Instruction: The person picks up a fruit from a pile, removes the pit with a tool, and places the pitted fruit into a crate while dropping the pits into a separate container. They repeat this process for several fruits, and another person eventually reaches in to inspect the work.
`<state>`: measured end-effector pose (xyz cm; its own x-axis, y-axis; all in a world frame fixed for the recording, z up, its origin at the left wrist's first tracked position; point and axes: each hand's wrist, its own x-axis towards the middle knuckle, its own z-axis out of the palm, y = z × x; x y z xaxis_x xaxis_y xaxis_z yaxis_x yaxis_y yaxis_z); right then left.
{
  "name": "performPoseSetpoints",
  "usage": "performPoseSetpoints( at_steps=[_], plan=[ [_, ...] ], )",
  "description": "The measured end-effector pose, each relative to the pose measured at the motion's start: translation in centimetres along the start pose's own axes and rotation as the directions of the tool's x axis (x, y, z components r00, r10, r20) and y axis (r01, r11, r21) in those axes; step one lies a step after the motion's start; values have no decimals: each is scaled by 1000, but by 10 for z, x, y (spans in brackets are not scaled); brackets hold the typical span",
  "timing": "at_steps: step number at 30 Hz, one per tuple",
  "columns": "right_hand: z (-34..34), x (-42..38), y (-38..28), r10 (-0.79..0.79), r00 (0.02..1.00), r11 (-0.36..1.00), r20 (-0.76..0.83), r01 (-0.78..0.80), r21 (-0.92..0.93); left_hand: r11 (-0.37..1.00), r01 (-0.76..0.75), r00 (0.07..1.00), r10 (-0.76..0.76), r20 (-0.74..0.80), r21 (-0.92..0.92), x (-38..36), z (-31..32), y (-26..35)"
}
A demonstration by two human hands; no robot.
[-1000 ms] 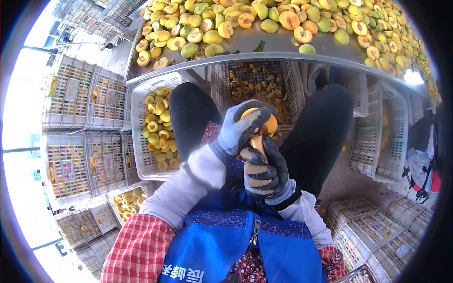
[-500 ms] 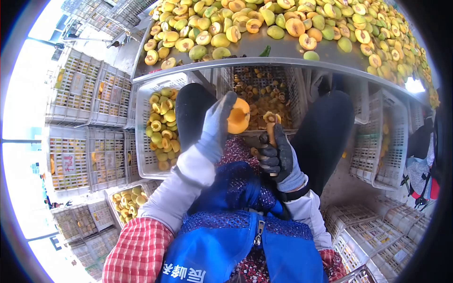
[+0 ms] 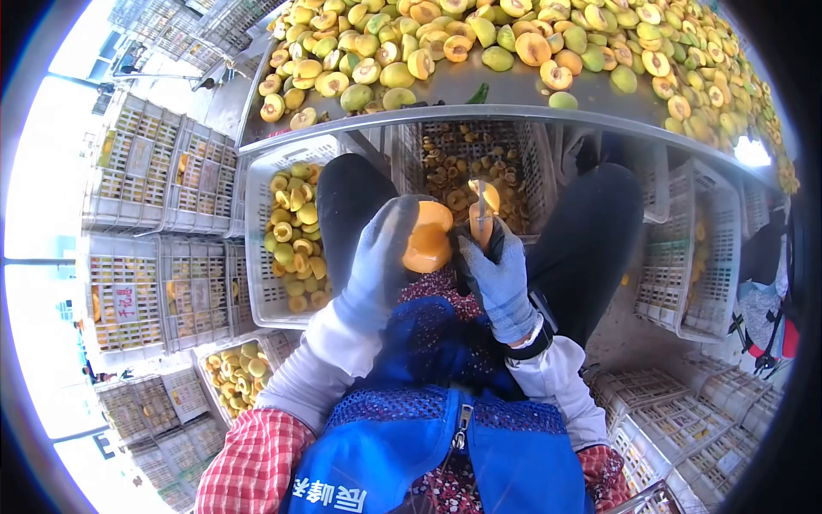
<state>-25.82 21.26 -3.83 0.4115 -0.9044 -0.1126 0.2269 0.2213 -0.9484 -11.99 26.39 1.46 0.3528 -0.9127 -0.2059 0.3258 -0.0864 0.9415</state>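
My left hand [image 3: 381,257], in a grey-blue glove with a dark palm, grips a yellow peach half [image 3: 430,237] with its cut, hollowed face turned to the right. In my right hand [image 3: 497,274], gloved alike, is a pitting knife [image 3: 481,224] with a tan handle and a thin metal end pointing up. A pale yellow scrap of peach [image 3: 488,194] clings at the knife's tip. Both hands are close together above my lap, the right fingers right beside the peach half.
A metal table [image 3: 531,96] heaped with halved peaches [image 3: 411,43] spans the front. Beneath it stands a crate of scraps [image 3: 538,171]. To my left is a white crate [image 3: 257,283] of peach halves. Stacked crates [image 3: 128,163] line the left; another crate [image 3: 685,257] stands right.
My left hand has come down a little with the peach half. My right hand has moved up and left, bringing the pitting knife close to the peach half.
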Motion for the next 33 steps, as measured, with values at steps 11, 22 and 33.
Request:
performPoseSetpoints(
  at_steps=[11,22,33],
  plan=[
    [4,-5,-35,158,977,939,145,-194,283,947,237,971,-237,28,-216,-2,-4,17],
    [-29,-8,-9,39,968,993,247,-11,-116,997,74,987,-74,143,4,13,-3,43],
    [-15,-12,-36,-311,913,679,264,408,-610,988,-24,998,14,65,155,17,1,28]
  ],
)
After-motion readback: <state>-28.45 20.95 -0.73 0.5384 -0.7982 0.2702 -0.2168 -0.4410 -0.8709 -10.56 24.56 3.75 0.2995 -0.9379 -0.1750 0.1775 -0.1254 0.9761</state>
